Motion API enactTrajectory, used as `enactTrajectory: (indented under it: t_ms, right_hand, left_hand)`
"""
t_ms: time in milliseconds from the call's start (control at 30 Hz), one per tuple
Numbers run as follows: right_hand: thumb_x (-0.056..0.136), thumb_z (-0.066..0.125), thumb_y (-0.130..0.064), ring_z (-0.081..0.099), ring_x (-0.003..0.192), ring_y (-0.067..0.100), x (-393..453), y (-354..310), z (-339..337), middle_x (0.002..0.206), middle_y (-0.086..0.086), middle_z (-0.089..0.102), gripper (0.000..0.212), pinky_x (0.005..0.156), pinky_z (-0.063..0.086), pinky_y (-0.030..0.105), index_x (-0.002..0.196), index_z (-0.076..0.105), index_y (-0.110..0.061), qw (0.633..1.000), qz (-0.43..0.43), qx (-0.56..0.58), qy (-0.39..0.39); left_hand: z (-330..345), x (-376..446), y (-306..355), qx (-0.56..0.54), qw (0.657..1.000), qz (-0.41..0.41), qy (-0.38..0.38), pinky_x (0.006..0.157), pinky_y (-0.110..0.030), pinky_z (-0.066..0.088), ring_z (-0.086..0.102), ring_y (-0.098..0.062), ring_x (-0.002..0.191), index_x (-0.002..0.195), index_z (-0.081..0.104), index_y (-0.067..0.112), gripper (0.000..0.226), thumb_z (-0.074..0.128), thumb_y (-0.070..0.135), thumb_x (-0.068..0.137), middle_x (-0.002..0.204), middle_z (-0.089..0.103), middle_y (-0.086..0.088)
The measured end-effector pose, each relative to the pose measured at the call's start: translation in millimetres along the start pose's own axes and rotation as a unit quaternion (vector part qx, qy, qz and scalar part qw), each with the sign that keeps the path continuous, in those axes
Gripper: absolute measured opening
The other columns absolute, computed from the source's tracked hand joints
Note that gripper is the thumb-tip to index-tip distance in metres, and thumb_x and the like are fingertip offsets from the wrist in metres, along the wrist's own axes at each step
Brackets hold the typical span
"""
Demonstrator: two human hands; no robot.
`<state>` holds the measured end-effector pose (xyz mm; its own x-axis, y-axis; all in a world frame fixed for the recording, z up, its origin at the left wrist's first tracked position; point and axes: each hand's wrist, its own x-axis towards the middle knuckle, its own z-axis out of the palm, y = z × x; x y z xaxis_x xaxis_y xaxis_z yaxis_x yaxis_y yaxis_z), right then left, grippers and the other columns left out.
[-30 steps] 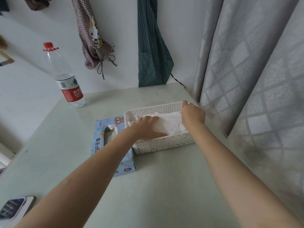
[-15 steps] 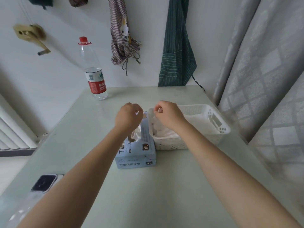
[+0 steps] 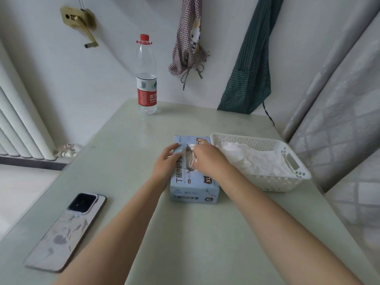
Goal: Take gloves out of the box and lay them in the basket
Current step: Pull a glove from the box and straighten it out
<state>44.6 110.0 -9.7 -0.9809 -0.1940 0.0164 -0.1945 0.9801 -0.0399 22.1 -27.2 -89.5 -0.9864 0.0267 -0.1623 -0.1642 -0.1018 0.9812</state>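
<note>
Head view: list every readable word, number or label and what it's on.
"丁腈防护手套" on the front face of the glove box.
"XL" on the same front face, and again on the box top.
"丁腈防护手", large print on the box top; the rest is hidden by the right hand.
"农夫" on the red label of the water bottle; the small print below it is too blurred to read.
Phone: no readable text.

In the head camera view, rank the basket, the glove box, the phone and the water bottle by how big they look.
1. Basket and phone: look about alike, and the phone lies nearer, so I won't rank them.
2. Glove box.
3. Water bottle, farthest away.
</note>
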Motion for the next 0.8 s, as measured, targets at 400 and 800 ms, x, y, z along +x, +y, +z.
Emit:
enactTrajectory:
  t_ms: [400, 800]
  right_hand:
    - [0.096, 0.047, -0.014, 0.058, 0.078, 0.023, 2.2, -11.6, 13.2, 0.109, 0.005, 0.056, 0.018, 0.066, 0.048, 0.035, 0.091, 0.063, -0.009, 0.992, 0.073, 0.060, 0.085]
    - [0.097, 0.053, -0.019, 0.062, 0.077, 0.007, 1.5, 5.8, -55.7, 0.088, 0.000, 0.065, 0.010, 0.067, 0.050, 0.021, 0.098, 0.061, -0.013, 0.813, 0.086, 0.518, 0.250]
  left_hand:
    - [-4.0, -4.2, -3.1, -0.039, 0.999, 0.018, -0.004, 0.090, -0.046, 0.057, 0.070, -0.026, 0.099, 0.114, 0.065, 0.040, 0.031, 0.060, 0.019, 0.092, 0.119, 0.065, -0.009]
    - [-3.0, -2.8, -4.4, -0.004, 0.999, 0.026, -0.025, 0.093, -0.053, 0.054, 0.069, -0.029, 0.102, 0.109, 0.069, 0.046, 0.039, 0.066, 0.043, 0.070, 0.115, 0.069, -0.005]
